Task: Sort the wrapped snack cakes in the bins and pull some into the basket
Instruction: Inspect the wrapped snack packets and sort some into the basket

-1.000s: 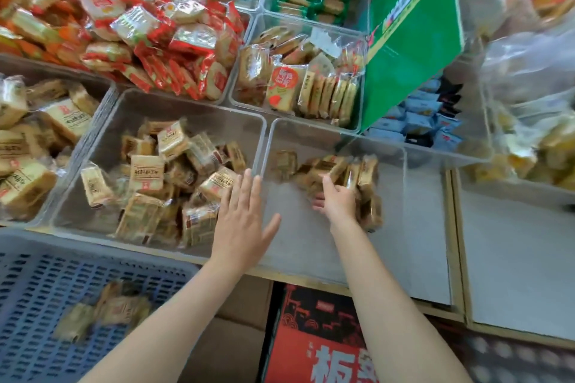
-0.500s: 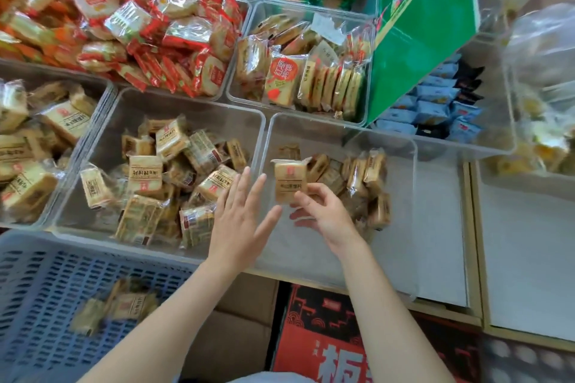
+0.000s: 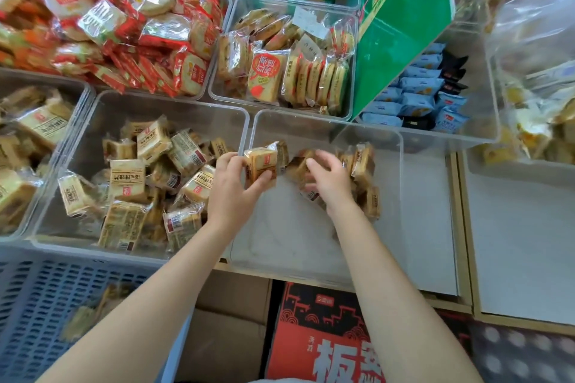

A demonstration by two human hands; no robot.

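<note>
Hands (image 3: 231, 188) on cakes (image 3: 260, 163) in bin (image 3: 399, 183)

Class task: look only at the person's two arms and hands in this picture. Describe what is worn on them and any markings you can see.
Both forearms are bare all the way to the bottom edge of the picture: no sleeves show. The left hand and the right hand wear no gloves. No watch, bracelet or ring is visible, and no markings show on either arm. The fingers are too blurred to judge the nails.

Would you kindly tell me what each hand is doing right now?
Left hand: holding a wrapped snack cake.
Right hand: fingers curled over the cakes in the clear bin; grip cannot be told.
</note>
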